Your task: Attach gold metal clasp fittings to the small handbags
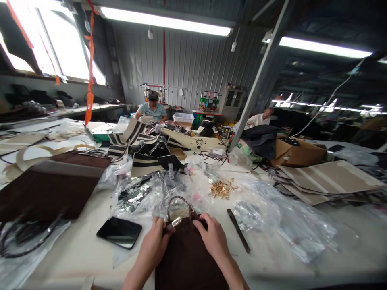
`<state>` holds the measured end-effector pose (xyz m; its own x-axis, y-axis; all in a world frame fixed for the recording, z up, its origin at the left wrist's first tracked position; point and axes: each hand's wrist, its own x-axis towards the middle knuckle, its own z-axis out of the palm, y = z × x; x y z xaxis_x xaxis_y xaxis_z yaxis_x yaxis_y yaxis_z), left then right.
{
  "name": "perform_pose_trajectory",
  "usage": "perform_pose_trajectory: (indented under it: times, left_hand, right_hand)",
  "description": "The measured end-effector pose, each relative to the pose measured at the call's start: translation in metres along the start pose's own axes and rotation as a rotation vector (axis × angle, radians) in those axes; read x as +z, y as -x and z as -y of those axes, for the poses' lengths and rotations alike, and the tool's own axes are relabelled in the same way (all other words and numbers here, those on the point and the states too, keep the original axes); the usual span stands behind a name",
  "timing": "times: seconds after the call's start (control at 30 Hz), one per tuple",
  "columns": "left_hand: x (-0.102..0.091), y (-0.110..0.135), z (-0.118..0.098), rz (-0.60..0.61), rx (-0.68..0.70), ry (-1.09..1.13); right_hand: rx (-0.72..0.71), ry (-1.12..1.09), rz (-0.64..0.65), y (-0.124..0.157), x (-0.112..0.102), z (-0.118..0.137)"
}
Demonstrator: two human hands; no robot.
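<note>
Dark brown bag [187,257], looped handle [191,209]

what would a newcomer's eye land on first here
Probably the left hand and right hand at the top of a dark brown bag, bottom centre. Next, the bright pile of gold-coloured pieces beyond the right hand, then the black phone lying left of the left hand.

On the desk [84,243]: bag [187,253], bottom centre of frame | phone [119,232], left of bag | tool [238,230], right of bag | fittings [221,189], heaped behind the tool, right of centre | plastic wrap [290,221], right of the tool | stacked panels [335,177], behind the wrap, right of frame | box [298,153], behind the panels | another bag [51,187], left edge of frame
</note>
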<state>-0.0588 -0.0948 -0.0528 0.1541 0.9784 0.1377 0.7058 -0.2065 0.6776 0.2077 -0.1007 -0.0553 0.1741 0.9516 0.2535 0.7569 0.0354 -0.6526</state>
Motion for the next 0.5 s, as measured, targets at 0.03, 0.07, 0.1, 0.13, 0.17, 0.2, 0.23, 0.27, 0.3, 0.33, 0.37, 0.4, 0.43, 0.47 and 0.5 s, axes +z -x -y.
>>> perform_pose_trajectory:
  times: [0.03,0.07,0.1,0.13,0.17,0.2,0.23,0.27,0.3,0.33,0.37,0.4,0.43,0.47,0.5]
  left_hand:
    - [0.002,0.0,0.002,-0.013,-0.01,0.03]
    - [0.003,0.0,0.003,-0.023,-0.019,0.066]
    - [0.003,0.0,0.004,-0.031,-0.023,0.106]
    - [0.002,0.001,0.005,-0.036,-0.025,0.149]
    - [0.0,0.002,0.005,-0.04,-0.024,0.19]
    - [-0.002,0.003,0.005,-0.045,-0.022,0.229]
    - [-0.005,0.004,0.004,-0.048,-0.019,0.267]
    - [-0.007,0.005,0.004,-0.05,-0.015,0.301]
    - [-0.009,0.005,0.003,-0.051,-0.013,0.333]
    - [-0.011,0.005,0.003,-0.052,-0.011,0.366]
    - [-0.012,0.005,0.004,-0.054,-0.009,0.4]
    - [-0.013,0.004,0.005,-0.062,-0.006,0.433]
    - [-0.013,0.004,0.006,-0.07,-0.002,0.461]
    - [-0.013,0.003,0.007,-0.077,0.005,0.485]
    - [-0.012,0.002,0.008,-0.077,0.012,0.504]
  right_hand:
    - [0.004,-0.015,0.001,0.0,0.001,-0.002]
    - [0.008,-0.031,0.0,0.0,0.003,-0.004]
    - [0.008,-0.049,-0.002,0.0,0.004,-0.006]
    - [0.003,-0.068,-0.004,0.0,0.006,-0.008]
    - [-0.003,-0.086,-0.003,-0.001,0.007,-0.011]
    - [-0.008,-0.099,0.001,-0.001,0.008,-0.013]
    - [-0.009,-0.107,0.004,-0.002,0.008,-0.015]
    - [-0.009,-0.112,0.008,-0.003,0.009,-0.017]
    - [-0.007,-0.115,0.012,-0.005,0.009,-0.019]
    - [-0.003,-0.118,0.017,-0.006,0.009,-0.021]
    - [0.0,-0.122,0.024,-0.008,0.01,-0.024]
    - [0.002,-0.129,0.033,-0.009,0.01,-0.026]
    - [0.005,-0.137,0.042,-0.011,0.01,-0.027]
    - [0.012,-0.144,0.048,-0.013,0.01,-0.029]
    - [0.019,-0.149,0.052,-0.014,0.01,-0.029]
